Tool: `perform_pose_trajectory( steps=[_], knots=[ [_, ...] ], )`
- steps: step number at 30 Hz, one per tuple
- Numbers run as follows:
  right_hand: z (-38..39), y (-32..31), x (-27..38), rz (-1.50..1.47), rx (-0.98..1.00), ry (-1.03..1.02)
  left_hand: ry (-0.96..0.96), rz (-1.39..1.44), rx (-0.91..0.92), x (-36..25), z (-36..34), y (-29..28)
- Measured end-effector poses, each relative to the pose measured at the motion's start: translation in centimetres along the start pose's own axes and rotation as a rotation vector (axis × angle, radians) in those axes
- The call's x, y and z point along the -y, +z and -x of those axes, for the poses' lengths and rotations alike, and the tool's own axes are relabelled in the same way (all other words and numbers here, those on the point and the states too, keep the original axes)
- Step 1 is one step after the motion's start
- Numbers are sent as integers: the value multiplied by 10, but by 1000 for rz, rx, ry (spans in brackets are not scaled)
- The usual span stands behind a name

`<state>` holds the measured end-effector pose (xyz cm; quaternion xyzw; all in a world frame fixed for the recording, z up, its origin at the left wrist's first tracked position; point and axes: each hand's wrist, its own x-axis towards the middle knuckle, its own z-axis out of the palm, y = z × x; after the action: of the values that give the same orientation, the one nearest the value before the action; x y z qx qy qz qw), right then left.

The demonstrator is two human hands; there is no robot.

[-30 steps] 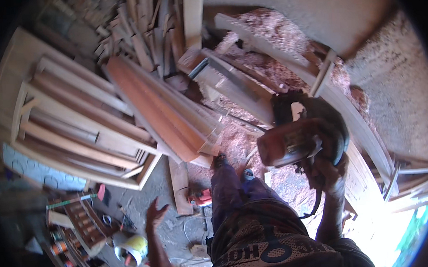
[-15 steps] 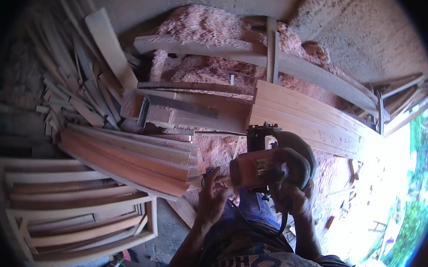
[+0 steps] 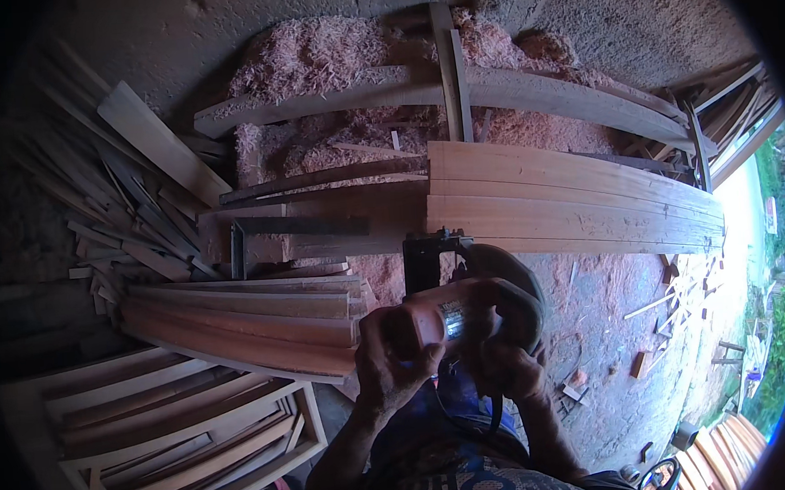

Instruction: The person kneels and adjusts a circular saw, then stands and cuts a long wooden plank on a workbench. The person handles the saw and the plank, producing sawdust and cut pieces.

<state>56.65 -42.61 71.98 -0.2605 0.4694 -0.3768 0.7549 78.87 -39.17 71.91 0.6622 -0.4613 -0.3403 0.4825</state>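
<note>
A circular saw [image 3: 429, 321] with a reddish motor housing, a dark round guard and a black base plate is held up in front of my body. My left hand [image 3: 388, 356] wraps round the left end of the motor housing. On the saw's rear handle, in shadow, my right hand [image 3: 513, 370] is closed; its fingertips are partly hidden. A dark cord hangs below the saw. Just beyond it lie several light brown planks [image 3: 514, 199], side by side. The saw is apart from them as far as I can see.
A dark L-shaped square [image 3: 303, 225] lies on the wood left of the planks. Stacked boards [image 3: 245, 319] and a slatted wooden frame [image 3: 186, 367] are at left. Scrap strips [image 3: 132, 196] lean behind them. Shavings [image 3: 312, 58] heap along the wall; offcuts [image 3: 643, 363] litter the floor at right.
My left hand, which was held near the motor end with fingers spread, now grips the housing. The view has turned, and the saw sits a little further left in it.
</note>
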Motion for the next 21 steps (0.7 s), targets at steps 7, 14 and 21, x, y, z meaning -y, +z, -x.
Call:
perform_pose_trajectory(
  steps=[7, 14, 21],
  knots=[
    [-18, -7, 1, 112, 93, -74, -28, 59, 26, 2, -18, 7],
    [-18, 9, 1, 37, -179, -25, -269, 215, 124, 57, -36, -16],
    [-18, 8, -17, -165, -192, -26, 109, 48, 175, 21, -31, 5]
  ],
)
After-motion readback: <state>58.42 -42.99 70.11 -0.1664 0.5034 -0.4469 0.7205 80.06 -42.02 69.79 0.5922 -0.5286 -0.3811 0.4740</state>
